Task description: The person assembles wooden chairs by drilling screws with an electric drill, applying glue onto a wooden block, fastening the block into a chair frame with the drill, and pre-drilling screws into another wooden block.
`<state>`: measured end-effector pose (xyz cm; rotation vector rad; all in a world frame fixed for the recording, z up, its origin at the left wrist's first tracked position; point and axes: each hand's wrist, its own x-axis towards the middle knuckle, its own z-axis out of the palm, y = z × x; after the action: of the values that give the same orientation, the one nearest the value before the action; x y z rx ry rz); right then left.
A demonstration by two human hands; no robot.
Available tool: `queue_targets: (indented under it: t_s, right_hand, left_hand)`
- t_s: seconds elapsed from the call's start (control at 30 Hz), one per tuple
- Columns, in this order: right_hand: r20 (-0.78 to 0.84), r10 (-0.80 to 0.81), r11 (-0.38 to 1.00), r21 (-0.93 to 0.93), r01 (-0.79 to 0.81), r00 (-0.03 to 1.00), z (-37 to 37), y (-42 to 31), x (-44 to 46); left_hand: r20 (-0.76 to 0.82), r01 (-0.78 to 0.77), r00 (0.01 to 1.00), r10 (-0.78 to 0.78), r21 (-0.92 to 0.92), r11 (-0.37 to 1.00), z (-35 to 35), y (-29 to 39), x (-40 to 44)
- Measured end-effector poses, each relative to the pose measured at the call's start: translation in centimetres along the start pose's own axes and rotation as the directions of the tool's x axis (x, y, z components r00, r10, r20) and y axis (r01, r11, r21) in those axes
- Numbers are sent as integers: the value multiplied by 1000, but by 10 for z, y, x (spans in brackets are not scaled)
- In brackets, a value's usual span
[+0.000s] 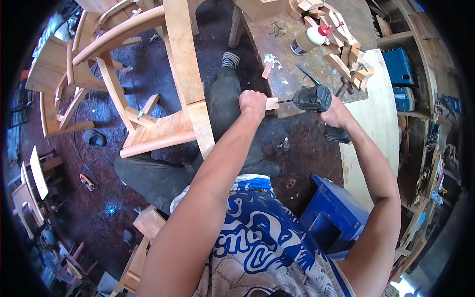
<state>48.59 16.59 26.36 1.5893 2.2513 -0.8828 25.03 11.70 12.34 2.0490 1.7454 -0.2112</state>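
Note:
My right hand [336,114] is wrapped round the grip of a black cordless drill [312,98], whose bit points left. Between the fingers of my closed left hand [253,103] is a small wood block [272,103], its end facing the drill. The bit reaches to the block's end; whether it has entered the wood is too small to tell. Both hands are over the near edge of the workbench [277,49]. A wooden chair frame [190,99] leans across my legs, left of my left hand.
On the bench are a glue bottle [309,39] with a red cap, a pile of wood offcuts [341,44], a hammer [345,87] and a thin blue tool [308,74]. A blue box [331,213] stands at my right. More chairs [64,94] are at the left.

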Motion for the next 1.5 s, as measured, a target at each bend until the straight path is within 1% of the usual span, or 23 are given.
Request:
queue_targets:
  t_s: [0.1,0.13,0.2,0.23,0.3,0.43,0.5,0.53,0.57,0.63,0.67,0.7,0.77,0.9,0.97,1.0,1.17,1.2,1.23,1.3,1.33,1.4,1.5]
  right_hand:
    - [-28,-82,997,-10,82,996,7,16,5]
    - [-29,-81,997,-10,80,996,8,17,7]
    - [7,34,998,-47,-34,999,11,17,9]
    - [5,33,998,-46,-33,999,14,21,9]
    - [-22,-95,995,29,95,995,15,26,9]
    - [53,-35,995,97,30,998,15,23,0]
    - [-13,-10,997,83,11,1000,18,17,-1]
    - [-34,-59,997,49,61,998,13,7,-4]
    - [-36,-51,997,56,53,998,15,10,-4]
    - [-34,2,1000,26,-1,999,15,14,2]
    - [-7,70,997,27,-70,998,14,14,5]
    - [-7,69,997,24,-69,998,14,13,5]
    - [-58,48,995,-80,-53,997,15,11,6]
    - [-103,26,999,-24,-28,994,18,11,7]
    - [-52,60,980,-186,-69,997,18,11,11]
    - [-48,62,981,-183,-70,997,20,12,10]
    - [41,-71,997,17,71,997,13,18,15]
    - [53,-33,995,99,28,998,16,18,17]
    - [47,-34,995,98,29,998,14,20,19]
    - [103,62,997,-41,-58,993,16,18,17]
    - [105,63,997,-41,-59,992,17,17,14]
    - [27,1,999,-42,1,1000,18,15,8]
    - [12,20,1000,-10,-19,1000,20,12,7]
  left_hand:
    - [-13,3,1000,-3,-4,1000,1,0,0]
    - [-14,1,1000,-1,-3,1000,-2,0,-1]
    - [57,1,998,-1,-11,1000,-7,1,-4]
    - [56,1,998,-1,-9,1000,-4,1,-6]
    - [32,28,999,-26,-54,998,-1,0,-8]
    - [55,73,996,-67,-106,992,5,2,-8]
    - [77,68,995,-64,-56,996,2,4,-3]
    - [75,61,995,-58,-45,997,-1,3,-2]
    - [68,52,996,-49,-44,998,-1,4,-4]
    - [58,44,997,-42,-48,998,-1,6,-5]
    - [72,45,997,-42,-39,998,-3,6,-4]
    - [89,46,995,-43,-31,998,-2,6,-2]
    - [81,62,995,-58,-43,997,3,6,1]
    - [65,82,995,-80,-34,996,7,6,5]
    - [83,79,994,-75,-39,996,6,4,7]
    - [101,72,993,-67,-42,997,7,5,6]
    - [140,83,987,-78,-30,996,9,7,6]
    - [154,88,985,-83,-23,996,5,8,8]
    - [168,94,982,-89,-17,995,2,7,9]
    - [157,95,983,-91,-17,995,3,7,8]
    - [150,94,985,-90,-18,995,5,6,9]
    - [141,92,986,-88,-23,995,9,7,9]
    - [141,95,986,-90,-31,995,11,6,11]
